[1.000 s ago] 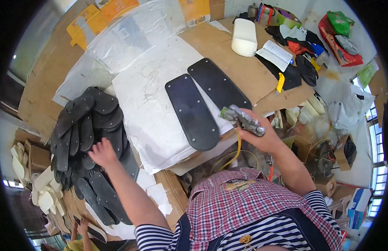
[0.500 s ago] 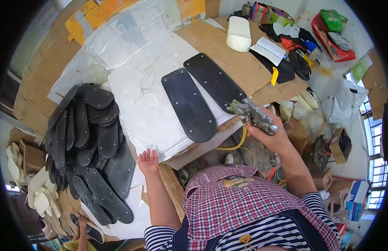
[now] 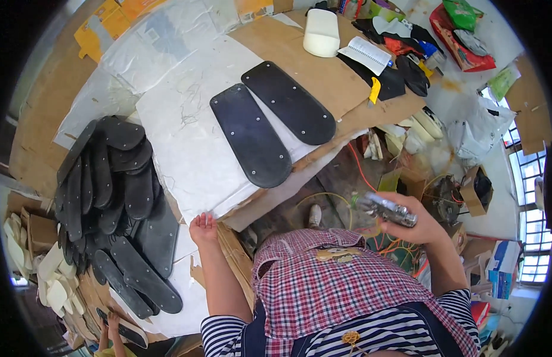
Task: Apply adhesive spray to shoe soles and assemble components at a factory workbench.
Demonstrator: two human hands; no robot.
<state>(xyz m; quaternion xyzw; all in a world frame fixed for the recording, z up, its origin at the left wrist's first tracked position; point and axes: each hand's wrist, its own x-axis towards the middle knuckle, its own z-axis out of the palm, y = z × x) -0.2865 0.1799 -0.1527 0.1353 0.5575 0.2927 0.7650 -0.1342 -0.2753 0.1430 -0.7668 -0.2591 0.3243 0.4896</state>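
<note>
My right hand (image 3: pixel 417 218) is wrapped round a grimy metal spray gun (image 3: pixel 388 209), held past the table's near edge over the floor. My left hand (image 3: pixel 203 228), holding nothing, has its fingers apart at the edge of the white-covered table (image 3: pixel 179 156). Two long black rounded pads with metal studs lie there side by side: a nearer pad (image 3: pixel 252 135) and a farther pad (image 3: pixel 289 102). Left of my left hand, a heap of similar black studded pads (image 3: pixel 112 178) is stacked up, with several more pads (image 3: pixel 146 271) spread below it.
At the far right stand a cream foam block (image 3: pixel 321 35), an open notebook (image 3: pixel 366 55) and a yellow cutter (image 3: pixel 374 90). Hoses (image 3: pixel 362 166) and cartons (image 3: pixel 476 190) occupy the floor at right. Another person's hands (image 3: pixel 112 321) touch a black pad at lower left.
My right hand has drawn the spray gun from beside the farther pad, down and right off the table. The view has shifted slightly. My left hand stays by the table edge.
</note>
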